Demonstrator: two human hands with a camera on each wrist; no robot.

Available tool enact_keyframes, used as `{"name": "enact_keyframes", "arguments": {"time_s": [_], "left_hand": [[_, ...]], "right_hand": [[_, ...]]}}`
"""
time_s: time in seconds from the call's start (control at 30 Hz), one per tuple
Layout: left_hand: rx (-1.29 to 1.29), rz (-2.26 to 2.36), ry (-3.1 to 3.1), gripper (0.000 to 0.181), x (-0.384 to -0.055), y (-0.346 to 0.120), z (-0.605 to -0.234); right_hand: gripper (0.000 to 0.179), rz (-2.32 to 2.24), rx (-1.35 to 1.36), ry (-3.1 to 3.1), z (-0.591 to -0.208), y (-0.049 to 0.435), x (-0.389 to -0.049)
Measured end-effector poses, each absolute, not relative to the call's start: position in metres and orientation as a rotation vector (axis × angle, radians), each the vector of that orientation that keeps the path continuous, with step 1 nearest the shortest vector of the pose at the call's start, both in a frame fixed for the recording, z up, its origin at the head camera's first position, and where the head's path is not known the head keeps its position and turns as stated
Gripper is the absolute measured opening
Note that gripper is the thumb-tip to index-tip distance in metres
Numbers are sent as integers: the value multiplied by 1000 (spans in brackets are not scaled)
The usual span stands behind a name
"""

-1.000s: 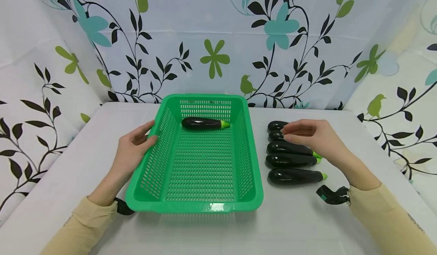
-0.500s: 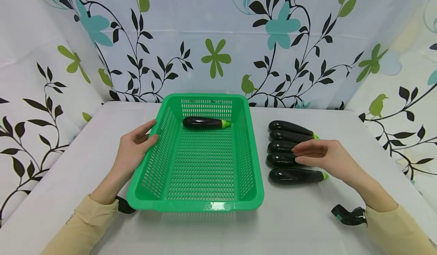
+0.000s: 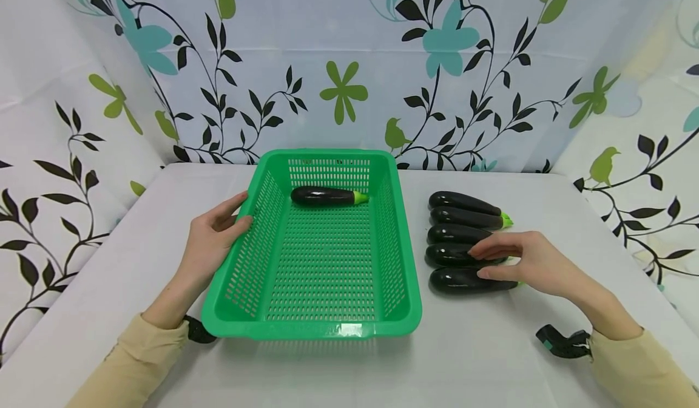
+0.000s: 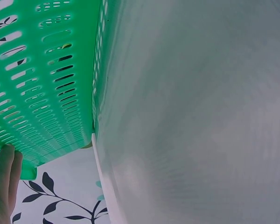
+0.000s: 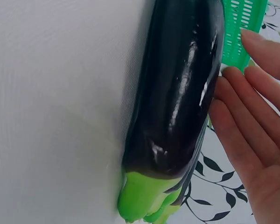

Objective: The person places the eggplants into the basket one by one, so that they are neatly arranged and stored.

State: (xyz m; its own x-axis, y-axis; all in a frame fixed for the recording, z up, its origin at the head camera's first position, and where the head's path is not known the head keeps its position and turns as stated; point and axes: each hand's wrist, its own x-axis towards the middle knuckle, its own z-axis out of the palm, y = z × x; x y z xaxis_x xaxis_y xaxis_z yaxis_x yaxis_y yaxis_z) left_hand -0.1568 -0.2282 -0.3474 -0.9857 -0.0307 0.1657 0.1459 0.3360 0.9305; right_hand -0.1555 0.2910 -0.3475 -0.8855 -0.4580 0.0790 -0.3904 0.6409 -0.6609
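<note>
Reaching over from the right, a person's bare right hand [image 3: 546, 265] hovers low above the nearer end of a row of five eggplants on a white tabletop [image 3: 382, 371]. Its fingers [image 3: 505, 242] are bent and held apart from the thumb, with nothing gripped between them. From where I stand, the fingertips lie over the glossy, dark purple second-nearest eggplant [image 3: 450, 255], and the thumb tip lies over the equally dark, long nearest eggplant [image 3: 464, 280]; whether either touches the skin, I cannot tell. The right wrist view shows the nearest eggplant close up, its bright green cap pointing down the frame and the fingers just beside its far side.

Beyond these, the dark purple middle eggplant [image 3: 454, 233], fourth eggplant [image 3: 464, 217] and farthest eggplant [image 3: 461, 201] lie roughly parallel.

To their left sits a bright green, rectangular plastic basket [image 3: 322, 329] with slotted walls. The left hand [image 3: 210, 241] holds its left rim, thumb over the edge and fingers against the outside. Inside, near the far wall, lies one dark purple, green-capped eggplant [image 3: 324, 196], well apart from both hands.

Behind hangs a pale, leaf-patterned cloth [image 3: 360, 31].
</note>
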Motion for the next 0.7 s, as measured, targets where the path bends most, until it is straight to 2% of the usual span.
{"name": "enact_keyframes", "arguments": {"time_s": [0.5,0.7], "left_hand": [[-100,-1727,-2431,58,-156,-228,-347],[-110,-1721,-2435,58,-157,-228,-347]], "right_hand": [[34,-930,-871,2705,-354,292,-160],[36,-883,-846,2668,-355,294,-158]]}}
